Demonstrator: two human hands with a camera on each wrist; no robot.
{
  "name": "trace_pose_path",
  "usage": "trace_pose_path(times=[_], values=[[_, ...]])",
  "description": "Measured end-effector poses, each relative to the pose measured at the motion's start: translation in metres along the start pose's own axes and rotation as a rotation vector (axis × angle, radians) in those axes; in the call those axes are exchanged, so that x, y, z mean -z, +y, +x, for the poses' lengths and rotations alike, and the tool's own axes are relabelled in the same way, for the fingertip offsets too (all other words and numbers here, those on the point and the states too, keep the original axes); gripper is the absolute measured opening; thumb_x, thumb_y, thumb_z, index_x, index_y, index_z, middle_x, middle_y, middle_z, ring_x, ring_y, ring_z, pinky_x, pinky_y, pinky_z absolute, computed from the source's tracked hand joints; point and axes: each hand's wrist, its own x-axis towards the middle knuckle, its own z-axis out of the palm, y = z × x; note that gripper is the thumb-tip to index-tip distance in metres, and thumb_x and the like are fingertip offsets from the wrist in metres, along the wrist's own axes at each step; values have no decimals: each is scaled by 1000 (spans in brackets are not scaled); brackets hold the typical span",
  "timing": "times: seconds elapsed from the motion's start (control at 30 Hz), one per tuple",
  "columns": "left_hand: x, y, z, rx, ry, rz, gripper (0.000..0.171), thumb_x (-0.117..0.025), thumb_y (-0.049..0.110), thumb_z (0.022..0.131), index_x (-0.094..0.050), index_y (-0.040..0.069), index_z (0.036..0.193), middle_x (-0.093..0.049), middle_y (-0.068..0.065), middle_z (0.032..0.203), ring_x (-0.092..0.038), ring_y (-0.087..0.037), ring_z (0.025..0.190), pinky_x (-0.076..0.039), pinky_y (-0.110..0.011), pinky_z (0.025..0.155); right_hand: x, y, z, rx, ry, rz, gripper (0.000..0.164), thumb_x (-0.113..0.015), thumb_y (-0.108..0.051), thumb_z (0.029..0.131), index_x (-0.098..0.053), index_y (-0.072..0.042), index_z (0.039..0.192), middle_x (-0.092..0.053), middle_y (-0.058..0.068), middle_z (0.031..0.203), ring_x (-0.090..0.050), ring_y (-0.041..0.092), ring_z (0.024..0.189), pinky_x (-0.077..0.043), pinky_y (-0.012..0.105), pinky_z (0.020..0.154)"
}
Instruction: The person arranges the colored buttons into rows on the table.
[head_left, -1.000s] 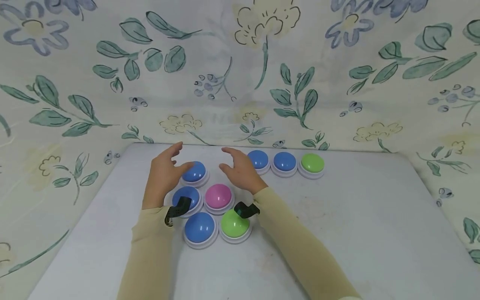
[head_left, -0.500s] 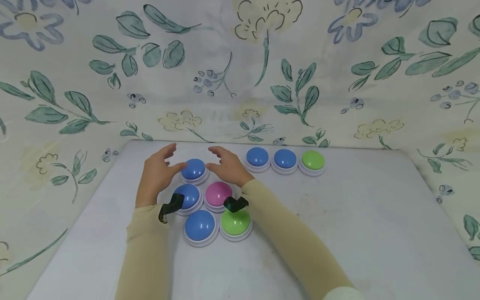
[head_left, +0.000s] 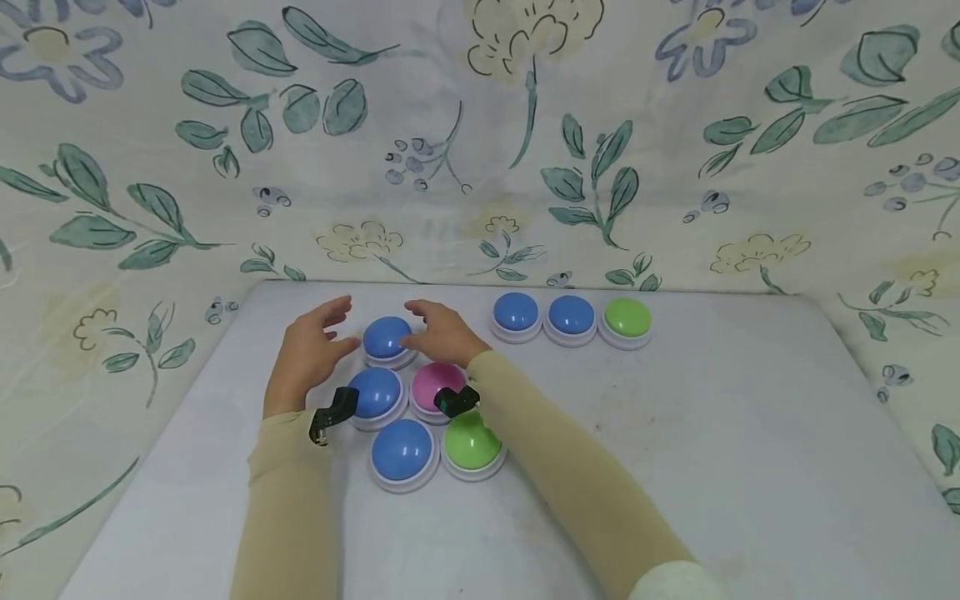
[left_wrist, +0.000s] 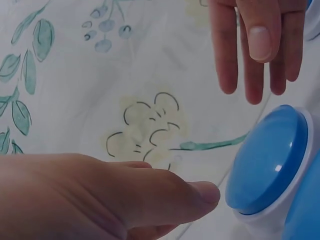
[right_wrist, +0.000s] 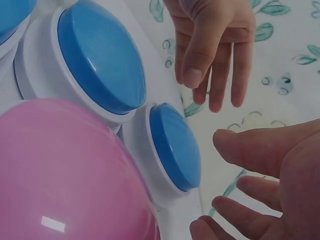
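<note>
Head view: a blue button [head_left: 384,336] is set towards the far left corner of the white worktop [head_left: 750,467], a little in from the far edge, and is flanked by both hands. On its left is held the left hand [head_left: 303,354], the thumb parted widely from the lightly bent fingers and nothing gripped. On its right the right hand [head_left: 442,337] is placed in a matching spread, likewise with nothing held. The parted thumbs seem to be set so that the round button is bracketed from both sides without its dome being covered. In the left wrist view a narrow gap is shown between left thumb and button; whether the dome is touched by the right thumb cannot be fairly settled from the head view, where the two overlap, though a gap appears in the right wrist view.

Nearer the front edge, a second blue button [head_left: 375,392] and a pink button [head_left: 433,379] are placed side by side, then a third blue button [head_left: 401,450] and a green button [head_left: 472,442]. Such close packing is perhaps used so that the group is held compact. Along the far edge, right of the hands, a fourth blue button [head_left: 515,311], a fifth blue button [head_left: 572,315] and a second green button [head_left: 627,317] are lined up, probably so that each is left plainly visible.
</note>
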Motion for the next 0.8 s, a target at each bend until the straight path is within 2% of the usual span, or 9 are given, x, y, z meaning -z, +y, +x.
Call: trace_pose_path(times=[0.27,0.4,0.53,0.8], values=[[-3,-11,3,18,-96,31,71,-67,7,94,-34,5,156,-41,-25,153,-43,-49,135,-41,-59,108,-5,-3,3,-52,-19,-1,64,-70,-19,94,-44,-11,152,-47,10,153,-47,27,137,-42,38,112],[-4,-14,5,20,-142,3,73,-68,8,93,-33,6,156,-41,-23,154,-42,-48,137,-40,-59,109,-9,-3,6,-92,-29,8,64,-71,-19,94,-45,-11,151,-47,9,153,-45,26,139,-39,41,114],[-6,-17,6,8,-196,-23,73,-69,9,92,-34,5,156,-41,-22,154,-42,-45,138,-40,-59,109,-13,0,8,-100,-40,-19,63,-70,-17,94,-45,-9,151,-47,9,153,-44,25,141,-37,39,116],[-10,-18,7,-24,-208,-37,74,-72,11,90,-37,1,154,-44,-25,151,-45,-45,136,-39,-59,109,-19,6,11,-69,-40,-62,64,-70,-14,92,-45,-5,150,-49,11,151,-46,24,139,-36,33,116]])
